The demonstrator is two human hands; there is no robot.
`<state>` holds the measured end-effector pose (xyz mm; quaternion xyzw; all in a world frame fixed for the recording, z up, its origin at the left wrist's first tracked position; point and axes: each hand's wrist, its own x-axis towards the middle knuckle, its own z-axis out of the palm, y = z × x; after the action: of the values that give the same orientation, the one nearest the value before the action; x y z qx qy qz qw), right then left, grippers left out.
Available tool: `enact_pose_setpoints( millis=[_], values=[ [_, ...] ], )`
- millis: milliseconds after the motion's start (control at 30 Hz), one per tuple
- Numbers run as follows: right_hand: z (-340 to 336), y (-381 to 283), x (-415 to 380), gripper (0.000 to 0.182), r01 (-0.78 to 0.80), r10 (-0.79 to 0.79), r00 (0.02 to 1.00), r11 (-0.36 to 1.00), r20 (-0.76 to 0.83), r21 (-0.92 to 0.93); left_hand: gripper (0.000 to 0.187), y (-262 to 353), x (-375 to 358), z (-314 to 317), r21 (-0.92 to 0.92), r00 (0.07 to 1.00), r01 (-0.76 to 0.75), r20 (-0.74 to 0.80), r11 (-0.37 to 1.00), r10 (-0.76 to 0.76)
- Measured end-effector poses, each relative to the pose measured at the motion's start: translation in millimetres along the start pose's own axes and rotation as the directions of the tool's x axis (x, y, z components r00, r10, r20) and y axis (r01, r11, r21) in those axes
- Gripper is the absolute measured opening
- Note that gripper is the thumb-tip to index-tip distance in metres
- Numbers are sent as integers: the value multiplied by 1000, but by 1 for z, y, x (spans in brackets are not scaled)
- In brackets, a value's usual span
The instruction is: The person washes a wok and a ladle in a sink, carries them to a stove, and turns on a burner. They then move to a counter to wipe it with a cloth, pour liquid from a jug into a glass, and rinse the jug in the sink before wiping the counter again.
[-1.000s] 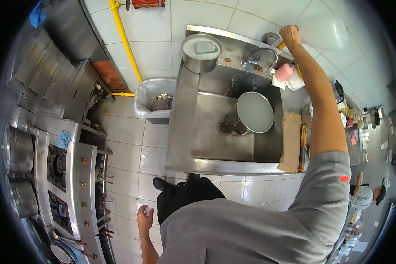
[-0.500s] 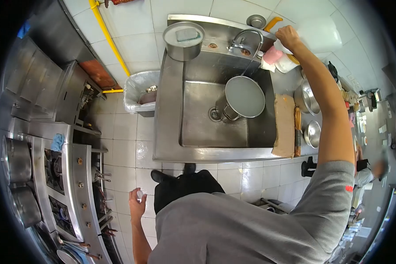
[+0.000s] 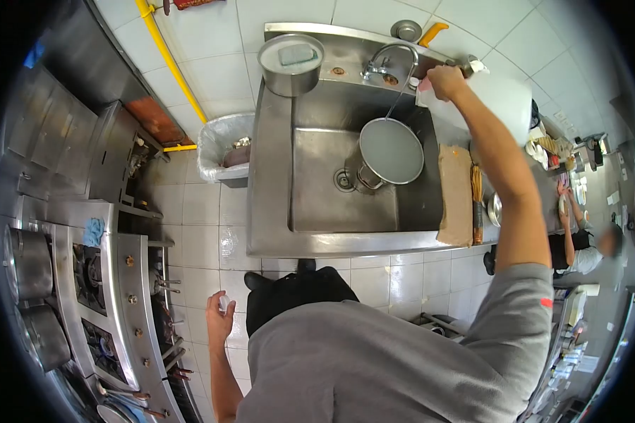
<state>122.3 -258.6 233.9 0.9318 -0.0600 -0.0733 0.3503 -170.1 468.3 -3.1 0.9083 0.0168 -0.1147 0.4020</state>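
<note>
My right hand (image 3: 446, 82) is closed on a large white plastic jug (image 3: 504, 102) to the right of the tap; the handle is hidden under my fingers. Below the jug, a pink item (image 3: 423, 86) shows only in part. Held low at my side, my left hand (image 3: 219, 314) has its fingers curled around a small whitish round cap (image 3: 224, 304). In the steel sink (image 3: 324, 211) stands a metal pot (image 3: 365, 176) full of greyish liquid. A thin stream falls from the tap (image 3: 395, 53) into it.
A round metal pot (image 3: 289, 83) with a sponge (image 3: 296, 54) on top stands on the sink's back left corner. Cardboard (image 3: 455, 197) and a bamboo brush (image 3: 477, 204) lie at right. A lined bin (image 3: 212, 151), a stove (image 3: 113, 282) and another person (image 3: 578, 250) are nearby.
My right hand has come down and left with the white jug, which now covers much of the right counter. The left hand stays low with the cap. The other person's arms show more.
</note>
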Motion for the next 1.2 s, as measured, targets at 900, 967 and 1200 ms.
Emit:
enact_pose_setpoints(
  millis=[900, 967, 1200],
  values=[
    [122, -79, 20, 47, -134, 120, 875, -872, 470, 472, 38, -43, 48, -45, -21, 994, 111, 10, 994, -111],
    [130, -74, 10, 50, -118, 28, 881, -954, 473, 277, 38, -35, 74, -51, -16, 994, 100, 46, 995, -100],
    [132, -66, 29, 51, -266, -112, 900, -908, 422, 325, 31, 25, 139, -67, -91, 999, 1, -38, 996, -5]
  ],
)
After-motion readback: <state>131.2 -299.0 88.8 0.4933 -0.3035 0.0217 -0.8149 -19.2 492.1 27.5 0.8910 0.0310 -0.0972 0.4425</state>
